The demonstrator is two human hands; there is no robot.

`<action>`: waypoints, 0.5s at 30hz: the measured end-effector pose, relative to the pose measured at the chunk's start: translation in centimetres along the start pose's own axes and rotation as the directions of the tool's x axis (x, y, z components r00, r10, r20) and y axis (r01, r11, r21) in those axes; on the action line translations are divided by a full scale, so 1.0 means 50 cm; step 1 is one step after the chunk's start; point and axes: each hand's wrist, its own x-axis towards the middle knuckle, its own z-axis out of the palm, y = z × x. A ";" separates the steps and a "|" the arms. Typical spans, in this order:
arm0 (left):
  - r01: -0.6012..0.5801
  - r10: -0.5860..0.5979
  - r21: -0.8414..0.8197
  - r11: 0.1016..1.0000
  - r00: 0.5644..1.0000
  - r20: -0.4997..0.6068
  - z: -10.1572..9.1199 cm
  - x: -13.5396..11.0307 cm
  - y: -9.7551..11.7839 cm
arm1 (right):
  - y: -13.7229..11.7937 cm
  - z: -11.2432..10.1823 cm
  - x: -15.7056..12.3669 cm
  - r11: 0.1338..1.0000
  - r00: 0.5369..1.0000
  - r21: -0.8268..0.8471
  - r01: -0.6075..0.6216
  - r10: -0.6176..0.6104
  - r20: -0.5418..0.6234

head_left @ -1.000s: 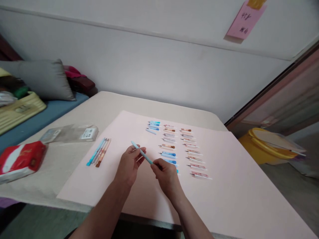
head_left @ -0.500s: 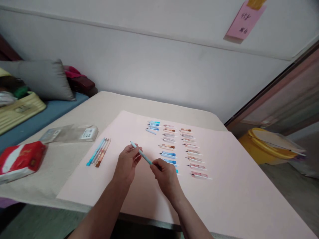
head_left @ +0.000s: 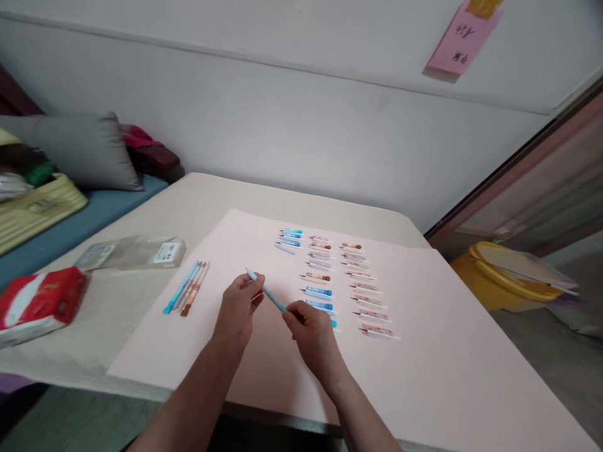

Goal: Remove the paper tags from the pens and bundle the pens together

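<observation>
A light blue pen [head_left: 272,296] slants between my two hands above the pink sheet [head_left: 424,376]. My left hand [head_left: 239,302] pinches it near its upper-left end, which pokes out past the fingertips. Around the lower-right end, my right hand [head_left: 311,326] is closed, hiding that part. Beyond my right hand lie rows of pens with their caps beside them: blue ones [head_left: 318,292] close by, pink ones [head_left: 377,331] further right, brown ones [head_left: 351,246] at the back. A small pale blue cap [head_left: 285,249] lies alone. To the left sits a bundle of capped pens [head_left: 188,289].
On the table's left are a clear plastic package [head_left: 136,251] and a red tissue pack [head_left: 42,304]. A yellow bin [head_left: 499,276] stands past the right edge. Behind the table [head_left: 292,194] rises a white wall bearing a pink note [head_left: 464,41]. A grey cushion [head_left: 80,150] is at left.
My left hand has shifted very slightly and its fingers are drawn closer together on the pen. My right hand holds nearly the same place. The laid-out pens have not moved.
</observation>
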 end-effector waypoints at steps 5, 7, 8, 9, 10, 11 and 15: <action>-0.031 0.033 -0.043 0.999 0.999 0.037 0.003 -0.001 0.007 | 0.000 -0.002 -0.001 1.000 1.000 -0.004 0.013 -0.013 0.001; -0.038 0.041 -0.052 0.998 0.997 0.063 0.006 -0.004 0.010 | 0.001 -0.003 -0.001 1.000 1.000 -0.005 0.008 -0.008 -0.004; -0.039 0.042 -0.046 0.998 0.997 0.064 0.008 -0.006 0.011 | 0.001 -0.003 0.000 1.000 1.000 -0.004 0.006 -0.006 -0.006; -0.038 0.040 -0.032 0.999 0.998 0.052 0.008 -0.006 0.010 | 0.001 -0.003 0.000 1.000 1.000 -0.004 0.006 -0.006 -0.007; -0.036 0.036 -0.012 0.999 0.999 0.035 0.008 -0.005 0.008 | 0.000 -0.003 -0.001 1.000 1.000 -0.003 0.008 -0.008 -0.006; -0.033 0.032 0.008 0.999 0.999 0.016 0.007 -0.004 0.006 | -0.001 -0.003 -0.002 1.000 1.000 -0.002 0.010 -0.010 -0.005; -0.034 0.034 0.020 0.999 0.999 -0.016 0.002 0.001 0.001 | -0.005 -0.001 -0.004 1.000 1.000 -0.004 0.014 -0.014 0.007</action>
